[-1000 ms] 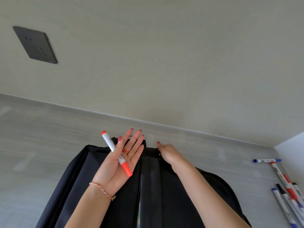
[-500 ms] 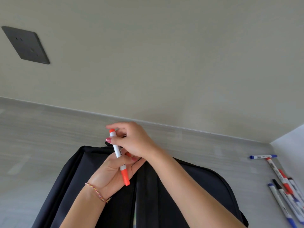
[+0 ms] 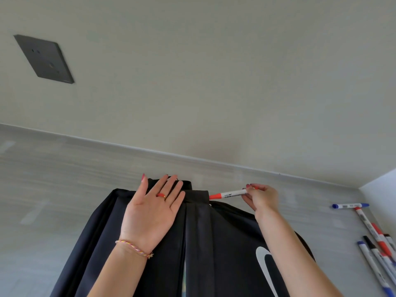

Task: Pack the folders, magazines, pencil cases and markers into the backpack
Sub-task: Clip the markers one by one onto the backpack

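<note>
A black backpack (image 3: 222,236) stands in the lower middle of the head view, with a narrow opening running down its middle. My left hand (image 3: 152,209) lies palm up with straight fingers against the backpack's top left part and holds nothing. My right hand (image 3: 260,198) pinches a white marker with a red cap (image 3: 228,194) by its far end. The marker lies level, its red cap at the backpack's top right corner. Several loose markers (image 3: 372,234) with blue, red and black caps lie on the grey surface at the right.
A pale wall rises behind the grey surface (image 3: 64,189), with a dark socket plate (image 3: 44,58) at the upper left. A white panel (image 3: 383,194) closes the right side.
My right hand took the red-capped marker out of my left hand and carried it right to the backpack's top corner. My left hand opened flat and stayed at the backpack's top.
</note>
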